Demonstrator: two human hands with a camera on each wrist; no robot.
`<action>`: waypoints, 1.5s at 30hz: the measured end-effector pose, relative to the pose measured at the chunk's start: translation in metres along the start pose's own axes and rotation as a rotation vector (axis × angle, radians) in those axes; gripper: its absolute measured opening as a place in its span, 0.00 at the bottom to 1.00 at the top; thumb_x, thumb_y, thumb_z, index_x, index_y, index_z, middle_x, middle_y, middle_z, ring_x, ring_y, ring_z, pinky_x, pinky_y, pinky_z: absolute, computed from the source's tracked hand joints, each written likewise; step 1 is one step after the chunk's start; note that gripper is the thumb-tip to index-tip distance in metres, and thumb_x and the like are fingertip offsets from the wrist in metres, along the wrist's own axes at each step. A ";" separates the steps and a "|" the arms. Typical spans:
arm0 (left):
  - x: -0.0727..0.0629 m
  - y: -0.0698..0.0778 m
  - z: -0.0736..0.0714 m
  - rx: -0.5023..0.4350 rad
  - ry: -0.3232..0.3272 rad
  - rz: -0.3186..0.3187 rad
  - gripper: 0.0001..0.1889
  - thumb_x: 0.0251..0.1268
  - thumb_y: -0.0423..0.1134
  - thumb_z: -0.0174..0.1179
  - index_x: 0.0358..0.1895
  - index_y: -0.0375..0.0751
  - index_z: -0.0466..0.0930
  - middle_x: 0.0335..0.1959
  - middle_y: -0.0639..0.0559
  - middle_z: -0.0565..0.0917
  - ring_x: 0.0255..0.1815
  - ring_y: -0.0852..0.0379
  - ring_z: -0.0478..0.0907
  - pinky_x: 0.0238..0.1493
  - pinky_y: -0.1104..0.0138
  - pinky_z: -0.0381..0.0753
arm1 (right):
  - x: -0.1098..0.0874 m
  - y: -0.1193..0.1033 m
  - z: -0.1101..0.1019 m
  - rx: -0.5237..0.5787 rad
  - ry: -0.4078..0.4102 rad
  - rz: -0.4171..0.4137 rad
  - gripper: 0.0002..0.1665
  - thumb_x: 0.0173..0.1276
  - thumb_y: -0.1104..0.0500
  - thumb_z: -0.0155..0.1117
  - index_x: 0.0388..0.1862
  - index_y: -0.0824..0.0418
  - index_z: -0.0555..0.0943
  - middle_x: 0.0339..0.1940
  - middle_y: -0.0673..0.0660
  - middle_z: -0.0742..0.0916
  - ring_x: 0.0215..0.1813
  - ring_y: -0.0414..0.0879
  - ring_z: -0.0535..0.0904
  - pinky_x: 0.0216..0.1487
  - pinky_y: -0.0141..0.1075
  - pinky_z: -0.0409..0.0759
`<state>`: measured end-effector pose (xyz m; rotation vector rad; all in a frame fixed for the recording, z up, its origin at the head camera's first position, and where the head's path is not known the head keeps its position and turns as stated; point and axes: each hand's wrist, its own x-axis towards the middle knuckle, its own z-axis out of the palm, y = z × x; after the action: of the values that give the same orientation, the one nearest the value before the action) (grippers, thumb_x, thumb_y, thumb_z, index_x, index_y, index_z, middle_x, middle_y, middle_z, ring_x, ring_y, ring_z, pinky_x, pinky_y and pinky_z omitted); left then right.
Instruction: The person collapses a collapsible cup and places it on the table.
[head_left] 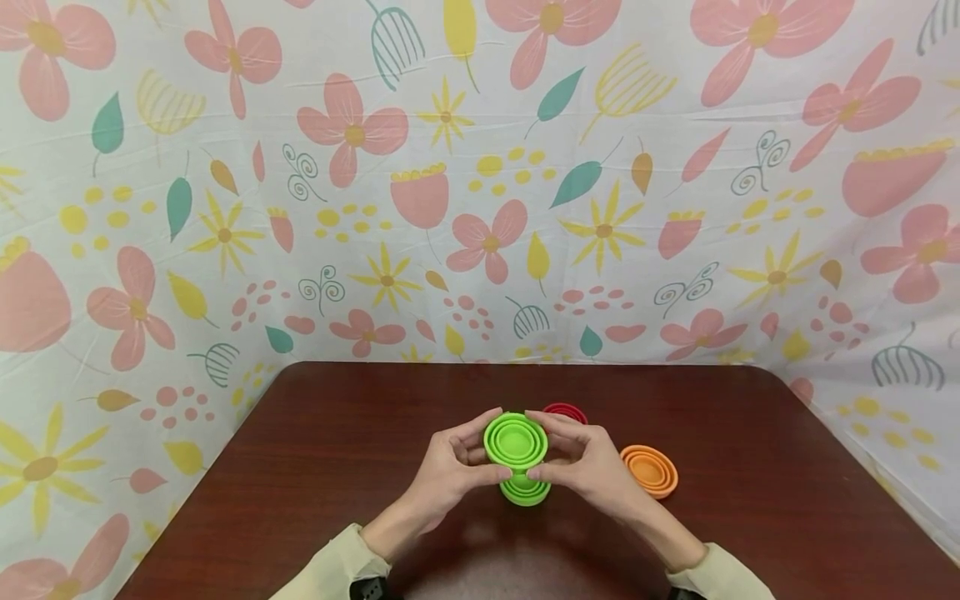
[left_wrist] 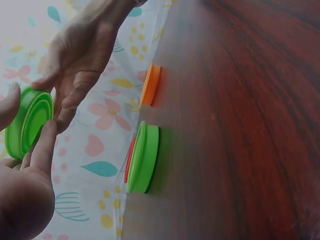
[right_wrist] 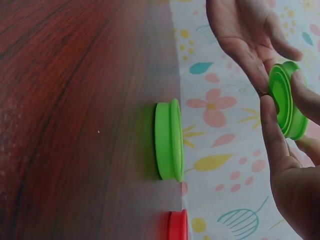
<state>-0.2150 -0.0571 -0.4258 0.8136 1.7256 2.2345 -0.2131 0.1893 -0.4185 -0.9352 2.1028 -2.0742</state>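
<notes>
Between my two hands, a collapsed green silicone cup [head_left: 515, 439] with concentric rings is held up over the table. My left hand [head_left: 450, 462] pinches its left edge between thumb and fingers. On the opposite edge, my right hand [head_left: 588, 458] pinches it the same way. Below it a second collapsed green cup [head_left: 525, 493] lies flat on the table, partly covered by the raised one in the head view. The left wrist view shows the raised cup [left_wrist: 31, 122] well apart from the lower cup [left_wrist: 145, 157].
A collapsed orange cup [head_left: 649, 472] lies on the dark wooden table [head_left: 337, 475], right of my right hand. Behind that hand a red cup [head_left: 564, 412] is partly hidden. A flowered cloth [head_left: 480, 167] hangs beyond the table's far edge.
</notes>
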 end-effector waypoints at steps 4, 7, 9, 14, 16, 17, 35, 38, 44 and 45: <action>0.000 -0.001 -0.001 0.001 -0.003 0.000 0.42 0.63 0.26 0.74 0.80 0.33 0.65 0.68 0.34 0.79 0.60 0.49 0.85 0.57 0.60 0.86 | 0.001 0.000 0.000 -0.001 -0.017 0.003 0.45 0.62 0.73 0.78 0.78 0.65 0.72 0.74 0.69 0.76 0.62 0.53 0.84 0.57 0.45 0.87; 0.000 -0.001 -0.001 -0.001 -0.008 0.007 0.42 0.63 0.24 0.73 0.80 0.33 0.65 0.69 0.34 0.78 0.60 0.49 0.85 0.58 0.60 0.86 | 0.001 0.000 0.000 -0.011 -0.024 0.008 0.47 0.62 0.72 0.78 0.79 0.64 0.71 0.74 0.68 0.76 0.63 0.53 0.84 0.57 0.46 0.87; 0.000 -0.001 -0.001 0.001 -0.012 0.011 0.42 0.62 0.23 0.73 0.80 0.33 0.64 0.69 0.34 0.78 0.60 0.49 0.85 0.58 0.60 0.86 | 0.002 -0.001 -0.001 -0.018 -0.028 0.008 0.48 0.61 0.72 0.79 0.79 0.63 0.70 0.74 0.68 0.76 0.64 0.53 0.83 0.57 0.46 0.87; 0.001 -0.001 -0.001 0.008 -0.020 0.017 0.43 0.62 0.23 0.73 0.80 0.32 0.64 0.70 0.34 0.77 0.60 0.49 0.85 0.58 0.59 0.86 | 0.004 0.000 -0.001 -0.034 -0.040 -0.004 0.48 0.60 0.72 0.79 0.79 0.65 0.70 0.74 0.67 0.77 0.64 0.53 0.83 0.57 0.45 0.87; 0.001 0.000 -0.001 0.009 -0.018 0.017 0.43 0.61 0.23 0.73 0.80 0.31 0.63 0.71 0.35 0.77 0.60 0.49 0.85 0.58 0.59 0.86 | 0.005 0.000 -0.001 -0.043 -0.042 -0.007 0.48 0.60 0.73 0.80 0.79 0.65 0.71 0.73 0.67 0.77 0.64 0.53 0.83 0.57 0.45 0.87; 0.001 0.000 -0.002 0.010 -0.016 0.016 0.43 0.61 0.23 0.73 0.80 0.31 0.63 0.71 0.35 0.76 0.60 0.49 0.84 0.58 0.60 0.86 | 0.005 0.000 -0.001 -0.049 -0.042 -0.009 0.48 0.60 0.73 0.80 0.79 0.65 0.71 0.73 0.66 0.78 0.64 0.52 0.83 0.56 0.45 0.87; 0.003 0.000 -0.013 0.036 0.067 -0.011 0.44 0.61 0.19 0.71 0.81 0.33 0.62 0.74 0.37 0.74 0.63 0.47 0.82 0.58 0.60 0.85 | 0.028 -0.004 0.003 -0.328 -0.027 0.042 0.52 0.53 0.60 0.89 0.76 0.63 0.75 0.64 0.59 0.85 0.58 0.55 0.85 0.53 0.50 0.88; 0.003 0.000 -0.016 0.028 0.087 -0.017 0.44 0.61 0.20 0.71 0.81 0.33 0.63 0.74 0.38 0.74 0.63 0.47 0.83 0.58 0.60 0.86 | 0.034 -0.004 0.005 -0.364 -0.033 0.066 0.52 0.53 0.57 0.89 0.76 0.62 0.75 0.64 0.58 0.86 0.53 0.51 0.87 0.48 0.46 0.90; 0.005 0.001 -0.023 0.027 0.107 -0.017 0.43 0.61 0.20 0.71 0.80 0.36 0.64 0.75 0.40 0.74 0.64 0.47 0.82 0.58 0.59 0.86 | 0.047 -0.003 0.007 -0.345 -0.084 0.055 0.53 0.54 0.59 0.88 0.77 0.65 0.73 0.62 0.58 0.87 0.49 0.48 0.89 0.49 0.39 0.89; 0.005 0.001 -0.024 0.028 0.108 -0.017 0.43 0.62 0.20 0.71 0.81 0.36 0.64 0.75 0.40 0.74 0.64 0.47 0.82 0.59 0.59 0.85 | 0.049 -0.003 0.007 -0.331 -0.092 0.047 0.53 0.54 0.60 0.88 0.77 0.66 0.73 0.62 0.58 0.87 0.50 0.49 0.89 0.49 0.39 0.89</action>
<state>-0.2320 -0.0751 -0.4271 0.6928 1.8077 2.2872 -0.2488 0.1618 -0.3983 -0.9794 2.4373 -1.6554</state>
